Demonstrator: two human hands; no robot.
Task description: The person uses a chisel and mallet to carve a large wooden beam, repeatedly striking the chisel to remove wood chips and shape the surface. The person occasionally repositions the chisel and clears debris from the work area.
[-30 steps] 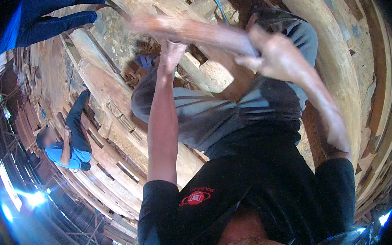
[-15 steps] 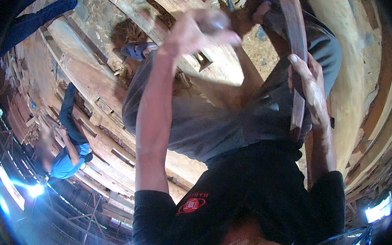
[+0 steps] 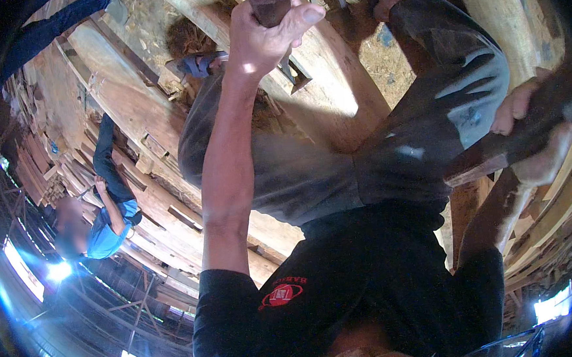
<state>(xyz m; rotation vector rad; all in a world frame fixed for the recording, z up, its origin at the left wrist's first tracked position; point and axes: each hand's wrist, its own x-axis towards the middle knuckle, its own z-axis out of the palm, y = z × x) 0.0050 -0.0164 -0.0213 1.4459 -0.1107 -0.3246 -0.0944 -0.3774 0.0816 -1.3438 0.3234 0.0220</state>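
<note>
My left hand (image 3: 261, 39) is closed in a fist around the upright dark handle of a chisel (image 3: 270, 3), its blunt end facing up. Most of the tool below the fist is hidden. Under the hand lies a pale wooden beam (image 3: 333, 87) with a dark slot (image 3: 298, 83) cut in it, brightly lit nearby. Off to the right, my right hand (image 3: 521, 108) grips a long dark wooden club (image 3: 494, 153), raised above my thigh. The club's far part runs into the dark rim of the picture. My knees are spread either side of the beam.
Long planks (image 3: 124, 97) lie to the left, more curved boards (image 3: 561, 181) to the right. Chips and sawdust (image 3: 387, 67) cover the ground between my feet. Another person in a blue shirt (image 3: 112, 228) works at the left; another's trouser leg (image 3: 54, 32) shows top left.
My right hand has swung the club outward to the right, away from my leg. My left hand has shifted slightly up and is sharper, still closed round the chisel handle.
</note>
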